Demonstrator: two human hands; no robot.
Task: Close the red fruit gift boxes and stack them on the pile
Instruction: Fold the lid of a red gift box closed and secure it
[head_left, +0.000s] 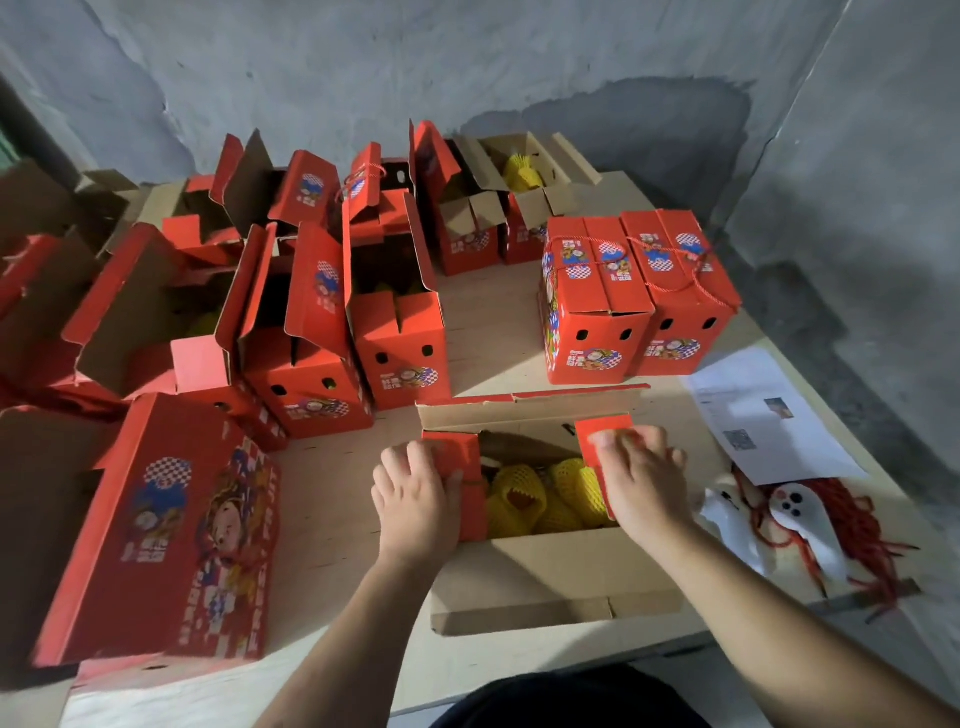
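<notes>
An open red fruit gift box (550, 566) sits in front of me on the cardboard-covered table, its brown long flaps folded outward. Fruit in yellow foam netting (540, 499) shows inside. My left hand (415, 499) holds the left red end flap (457, 457), fingers curled over its edge. My right hand (641, 478) grips the right red end flap (605, 434) and tilts it inward over the fruit. Two closed boxes tied with red cord (639, 296) stand side by side at the right rear.
Several open red boxes (311, 332) crowd the left and back of the table. One red box (171, 530) lies on its side at the near left. Printed paper (763, 415), a white bag and a bundle of red cords (821, 525) lie at the right.
</notes>
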